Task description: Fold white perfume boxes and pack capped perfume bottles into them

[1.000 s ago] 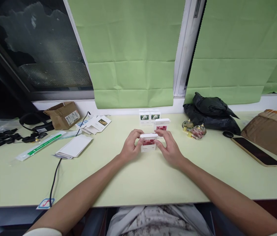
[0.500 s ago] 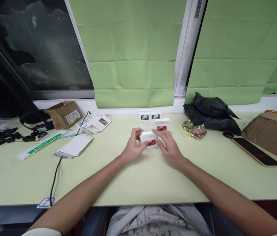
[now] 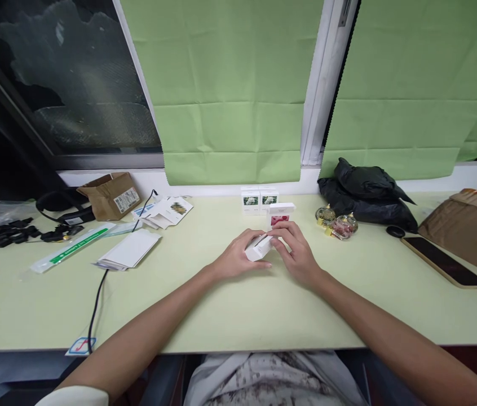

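Observation:
Near the middle of the table, my left hand (image 3: 238, 256) is wrapped round a small white box (image 3: 257, 250), which lies tilted with one end toward me. My right hand (image 3: 297, 254) pinches the right side of the same box at its flap, where a dark slit shows. My fingers hide most of its printed face. Just behind my right fingers stands another white box (image 3: 281, 209) with a pink flower picture. Farther back, two white boxes (image 3: 259, 201) with white flower pictures stand side by side against the wall.
On the right are round ornaments (image 3: 342, 226), black plastic bags (image 3: 363, 194), a phone (image 3: 444, 261) and a brown package (image 3: 471, 228). On the left lie white folded cartons (image 3: 131, 250), a green-striped packet (image 3: 75, 247), an open cardboard box (image 3: 111, 197) and a black cable (image 3: 97, 304).
The box in my hands has turned from upright to tilted, its pink picture no longer showing. My left hand has shifted round it, and my right fingers have moved to its end.

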{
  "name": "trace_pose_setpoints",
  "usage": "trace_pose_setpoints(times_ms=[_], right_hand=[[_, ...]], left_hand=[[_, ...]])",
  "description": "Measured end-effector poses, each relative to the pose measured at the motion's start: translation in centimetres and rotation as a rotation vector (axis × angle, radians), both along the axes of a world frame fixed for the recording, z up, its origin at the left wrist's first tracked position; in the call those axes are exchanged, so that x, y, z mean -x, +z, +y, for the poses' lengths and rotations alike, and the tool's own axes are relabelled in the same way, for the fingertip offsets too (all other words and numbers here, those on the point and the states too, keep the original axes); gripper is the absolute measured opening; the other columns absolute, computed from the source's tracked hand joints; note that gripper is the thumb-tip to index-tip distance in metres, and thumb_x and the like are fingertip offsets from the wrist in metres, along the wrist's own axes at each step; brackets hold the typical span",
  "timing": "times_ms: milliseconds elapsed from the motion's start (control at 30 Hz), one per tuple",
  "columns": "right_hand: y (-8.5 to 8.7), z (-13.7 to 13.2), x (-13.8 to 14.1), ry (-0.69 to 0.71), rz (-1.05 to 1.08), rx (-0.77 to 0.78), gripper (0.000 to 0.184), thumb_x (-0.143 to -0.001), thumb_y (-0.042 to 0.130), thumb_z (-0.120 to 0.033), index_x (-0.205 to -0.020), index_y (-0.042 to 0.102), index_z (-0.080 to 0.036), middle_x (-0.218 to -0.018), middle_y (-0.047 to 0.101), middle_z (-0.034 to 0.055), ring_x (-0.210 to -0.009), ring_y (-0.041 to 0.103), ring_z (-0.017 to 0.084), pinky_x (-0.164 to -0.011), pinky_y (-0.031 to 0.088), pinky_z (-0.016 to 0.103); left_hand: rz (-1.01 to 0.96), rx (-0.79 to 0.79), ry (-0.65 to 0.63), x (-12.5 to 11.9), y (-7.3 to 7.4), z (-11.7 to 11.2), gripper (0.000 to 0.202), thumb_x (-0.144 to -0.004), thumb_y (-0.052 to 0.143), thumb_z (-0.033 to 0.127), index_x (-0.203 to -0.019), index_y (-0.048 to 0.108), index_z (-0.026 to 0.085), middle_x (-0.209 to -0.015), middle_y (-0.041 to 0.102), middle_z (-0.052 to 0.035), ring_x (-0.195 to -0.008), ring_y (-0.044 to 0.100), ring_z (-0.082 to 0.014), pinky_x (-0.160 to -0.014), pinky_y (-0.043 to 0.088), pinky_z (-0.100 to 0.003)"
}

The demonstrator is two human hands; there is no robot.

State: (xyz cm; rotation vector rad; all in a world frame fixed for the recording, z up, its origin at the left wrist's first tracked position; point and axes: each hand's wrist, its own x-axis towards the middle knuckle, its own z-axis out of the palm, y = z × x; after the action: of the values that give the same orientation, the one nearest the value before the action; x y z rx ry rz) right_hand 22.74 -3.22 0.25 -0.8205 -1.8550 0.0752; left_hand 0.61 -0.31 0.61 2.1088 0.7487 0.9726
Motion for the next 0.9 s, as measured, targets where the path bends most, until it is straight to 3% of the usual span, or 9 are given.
trace_pose_setpoints(times_ms=[333, 667, 900], right_hand=[[0.05, 0.22, -0.28, -0.018, -0.074, -0.092, 0.02, -0.103, 0.061, -0.022, -0.12, 0.07, -0.03, -0.11, 0.069, 0.0067, -0.112, 0.057, 0.027, -0.098, 0.052, 0.049], [0.19, 0.18, -0.29, 0.055, -0.065, -0.025, 0.012, -0.105, 0.059, -0.023, -0.103, 0.07, -0.027, -0.107, 0.064, 0.0075, -0.104, 0.056, 0.026, -0.092, 0.05, 0.047], [0.08, 0.44, -0.41, 0.101, -0.035, 0.035, 0.011, -0.105, 0.058, -0.025, -0.104, 0.069, -0.027, -0.102, 0.063, 0.0065, -0.101, 0.056, 0.026, -0.09, 0.048, 0.045]], left_hand=[[0.171, -0.127, 0.037, 0.53, 0.39, 0.08, 0.081, -0.066, 0.093, 0.058, -0.134, 0.06, 0.027, -0.126, 0.065, -0.0093, -0.114, 0.064, -0.0303, -0.097, 0.052, -0.043], [0.243, -0.119, 0.031, 0.43, 0.57, -0.12, 0.08, -0.067, 0.09, 0.063, -0.132, 0.061, 0.026, -0.12, 0.065, -0.0082, -0.108, 0.065, -0.0285, -0.091, 0.052, -0.041], [0.209, -0.081, 0.011, 0.34, 0.66, -0.13, 0.08, -0.067, 0.091, 0.061, -0.132, 0.062, 0.026, -0.123, 0.065, -0.0089, -0.109, 0.064, -0.0281, -0.092, 0.052, -0.04]])
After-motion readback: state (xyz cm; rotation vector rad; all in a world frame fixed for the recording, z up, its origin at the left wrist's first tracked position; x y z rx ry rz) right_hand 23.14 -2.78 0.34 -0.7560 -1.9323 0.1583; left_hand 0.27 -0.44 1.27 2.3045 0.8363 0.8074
